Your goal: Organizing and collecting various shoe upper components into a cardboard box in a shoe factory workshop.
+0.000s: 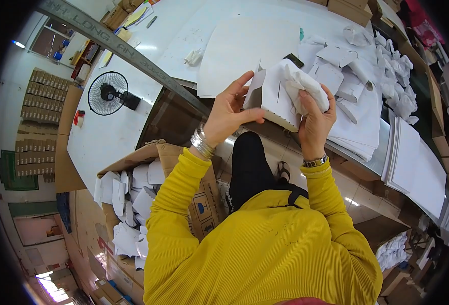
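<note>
In front of me, by the table edge, is a folded white card piece (pixel 274 101) with slits and a raised flap. My left hand (pixel 229 111) grips its left side, fingers behind the flap and thumb along the lower front. My right hand (pixel 317 118) is closed round a crumpled white paper wrap (pixel 306 85), thumb on top, holding it against the card's right end. Whatever the wrap may contain is hidden. Just behind the card lies a small dark object (pixel 293 60). More folded white card pieces (pixel 350 87) lie to the right.
Crumpled white papers (pixel 398 84) heap at the far right, past a stack of white sheets (pixel 359 140). A metal post (pixel 128 56) slants across the left, near a black fan (pixel 108 93). An open carton (pixel 171 157) of white card pieces stands at my left.
</note>
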Demonstrator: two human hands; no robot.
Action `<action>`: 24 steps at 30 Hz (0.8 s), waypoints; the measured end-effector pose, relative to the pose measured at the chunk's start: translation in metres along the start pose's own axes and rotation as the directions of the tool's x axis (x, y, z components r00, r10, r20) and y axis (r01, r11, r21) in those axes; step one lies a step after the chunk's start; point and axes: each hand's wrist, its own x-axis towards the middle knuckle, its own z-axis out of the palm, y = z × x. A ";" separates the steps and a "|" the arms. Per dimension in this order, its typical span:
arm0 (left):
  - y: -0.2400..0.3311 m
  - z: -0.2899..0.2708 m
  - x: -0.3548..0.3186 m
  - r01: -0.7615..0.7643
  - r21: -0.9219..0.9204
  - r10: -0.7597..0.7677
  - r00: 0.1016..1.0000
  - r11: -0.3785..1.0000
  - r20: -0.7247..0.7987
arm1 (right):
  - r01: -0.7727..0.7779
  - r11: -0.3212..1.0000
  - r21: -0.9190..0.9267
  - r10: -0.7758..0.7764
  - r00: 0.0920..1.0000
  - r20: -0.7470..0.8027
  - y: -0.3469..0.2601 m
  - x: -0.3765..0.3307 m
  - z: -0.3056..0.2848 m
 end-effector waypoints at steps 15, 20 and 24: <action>-0.016 -0.002 0.007 -0.010 -0.193 0.010 1.000 0.981 0.001 | 0.334 0.913 -0.233 -0.352 0.935 -0.041 -0.007 -0.004 0.013; 0.007 0.003 0.012 0.074 -0.063 -0.067 0.992 0.995 0.105 | 0.260 0.956 -0.137 -0.272 0.960 -0.070 -0.009 0.004 0.009; 0.003 0.009 0.013 -0.064 0.030 0.060 0.991 0.998 0.122 | 0.084 0.996 -0.041 -0.089 0.988 -0.127 -0.007 0.016 0.001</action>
